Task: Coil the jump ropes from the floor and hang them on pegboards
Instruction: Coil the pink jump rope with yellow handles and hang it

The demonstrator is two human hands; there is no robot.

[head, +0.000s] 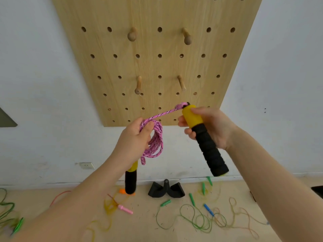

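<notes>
In front of the wooden pegboard (157,67), the left hand (134,138) grips the coiled pink jump rope (155,137), while the right hand (211,126) clasps its yellow-and-black handle (204,138). More ropes (194,217) lie on the floor (148,229) below.

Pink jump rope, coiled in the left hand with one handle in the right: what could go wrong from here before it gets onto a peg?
1. The pink coil sits loosely in the left hand; loops could slip out and unravel.
2. The lower handle dangles free and may swing or drag the coil down.
3. The right hand grips the other handle near its yellow top; its short rope span could snag a wooden peg.
</notes>
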